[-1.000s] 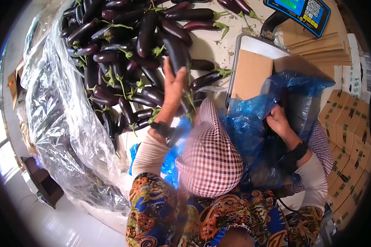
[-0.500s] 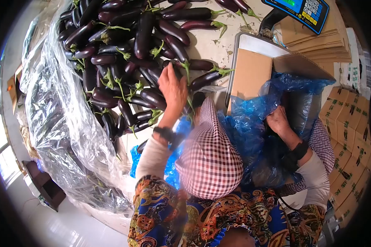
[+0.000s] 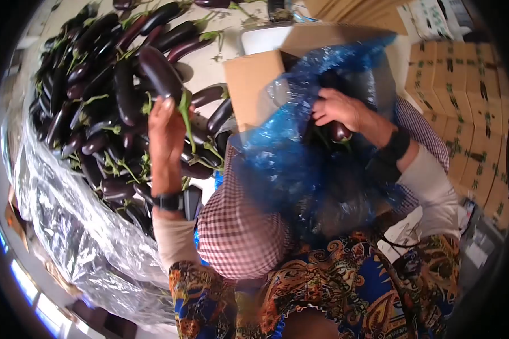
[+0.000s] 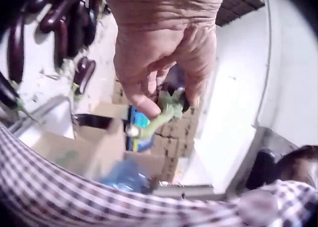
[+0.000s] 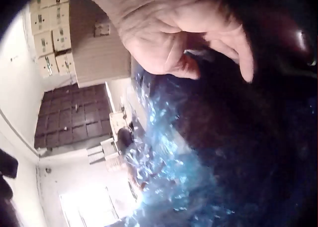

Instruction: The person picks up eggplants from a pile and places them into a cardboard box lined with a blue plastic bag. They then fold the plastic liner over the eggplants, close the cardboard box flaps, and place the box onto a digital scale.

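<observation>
pale table [image 3: 206, 69], heaped eggplants [image 3: 125, 93], blue liner [image 3: 285, 135], cartons [image 3: 481, 107]

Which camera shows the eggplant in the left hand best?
The head view: the eggplant shows its long body and green stem in the left hand. The left wrist view shows mainly its stem beyond the hand; the right wrist view doesn't show it.

Paisley top [image 3: 373, 279], pale sleeves [image 3: 432, 189], black wristbands [image 3: 400, 144]
</observation>
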`<move>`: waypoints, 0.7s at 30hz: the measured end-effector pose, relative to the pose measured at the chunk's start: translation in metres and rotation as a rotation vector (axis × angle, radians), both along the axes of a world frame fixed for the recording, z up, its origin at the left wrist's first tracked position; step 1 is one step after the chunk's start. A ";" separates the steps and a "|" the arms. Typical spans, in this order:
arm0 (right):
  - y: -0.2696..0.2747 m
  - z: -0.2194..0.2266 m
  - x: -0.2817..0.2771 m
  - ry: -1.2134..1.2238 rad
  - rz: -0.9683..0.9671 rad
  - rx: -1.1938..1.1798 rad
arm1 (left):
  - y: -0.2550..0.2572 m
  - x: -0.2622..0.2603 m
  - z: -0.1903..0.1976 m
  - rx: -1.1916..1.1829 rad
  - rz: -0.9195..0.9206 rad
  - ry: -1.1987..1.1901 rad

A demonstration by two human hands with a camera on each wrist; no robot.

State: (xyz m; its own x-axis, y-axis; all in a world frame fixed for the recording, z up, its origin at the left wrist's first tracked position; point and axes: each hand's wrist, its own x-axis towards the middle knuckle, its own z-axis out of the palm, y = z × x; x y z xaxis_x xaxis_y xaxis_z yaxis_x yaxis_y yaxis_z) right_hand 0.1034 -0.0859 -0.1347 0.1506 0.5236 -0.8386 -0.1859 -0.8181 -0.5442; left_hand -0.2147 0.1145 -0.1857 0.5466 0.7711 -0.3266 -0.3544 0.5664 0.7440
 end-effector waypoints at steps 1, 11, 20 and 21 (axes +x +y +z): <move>-0.006 -0.004 0.013 0.134 0.027 0.114 | -0.005 0.007 0.035 0.081 -0.129 -0.057; -0.015 -0.003 0.015 0.486 -0.343 0.155 | -0.049 0.131 0.119 0.315 -1.334 0.222; -0.035 -0.015 0.023 0.743 -0.337 0.307 | -0.072 0.173 0.088 0.221 -1.358 0.445; -0.036 -0.005 0.015 0.745 -0.356 0.377 | -0.073 0.176 0.087 0.106 -1.297 0.454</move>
State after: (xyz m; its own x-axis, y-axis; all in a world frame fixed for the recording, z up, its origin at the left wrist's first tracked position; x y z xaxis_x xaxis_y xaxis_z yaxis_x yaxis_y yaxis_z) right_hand 0.1182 -0.1215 -0.1397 -0.1566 0.8094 -0.5660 -0.8047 -0.4368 -0.4021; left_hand -0.0385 0.0413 -0.0987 0.7489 -0.1724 -0.6399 0.6621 0.2355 0.7114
